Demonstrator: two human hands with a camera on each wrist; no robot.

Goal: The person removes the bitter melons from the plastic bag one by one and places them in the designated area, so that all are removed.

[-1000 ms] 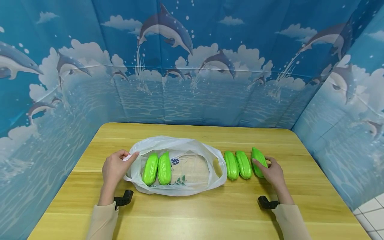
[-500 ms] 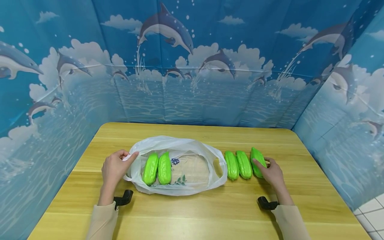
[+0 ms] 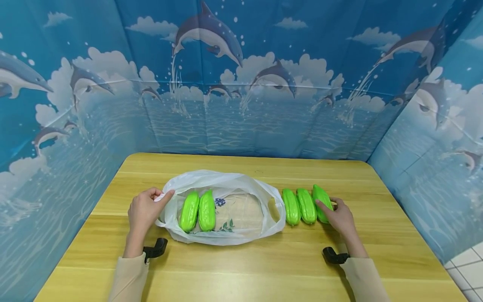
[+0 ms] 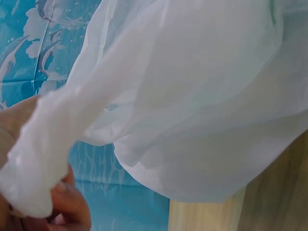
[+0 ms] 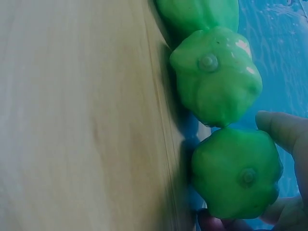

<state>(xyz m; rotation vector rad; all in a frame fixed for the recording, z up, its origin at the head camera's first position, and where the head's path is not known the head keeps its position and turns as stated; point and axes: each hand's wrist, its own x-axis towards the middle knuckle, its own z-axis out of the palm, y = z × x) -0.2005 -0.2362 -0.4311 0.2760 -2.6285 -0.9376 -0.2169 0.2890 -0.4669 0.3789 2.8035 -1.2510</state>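
1. Treat the white plastic bag (image 3: 241, 239) as the clock's centre, with 12 pointing at the dolphin backdrop (image 3: 245, 126). It sits on the wood-look table (image 3: 241, 274), mouth wide open.
2. Left hand (image 3: 145, 209) is at 9 o'clock, thumb and fingers pinching the bag's rim. The left wrist view is mostly bunched white plastic with some curled fingers, so yeah, it's got a grip.
3. Inside the bag, over on the 9 o'clock side, two shiny green gourd-looking things lie next to each other: the outer bagged gourd (image 3: 189, 212) and the inner bagged gourd (image 3: 206, 210). Towards 3 there's a beige patch (image 3: 243, 212) with a blue and green print; can't tell if it's part of the bag.
4. Three more lie in a row out at 3 o'clock: near-bag gourd (image 3: 291, 207) right beside the bag's handle loop (image 3: 281, 205), then middle gourd (image 3: 306, 206), then end gourd (image 3: 320, 199).
5. Right hand (image 3: 341, 216) is further out at 3, thumb and fingers clamped around the end gourd, whose top leans towards 11. Can't tell if it's off the table at all.
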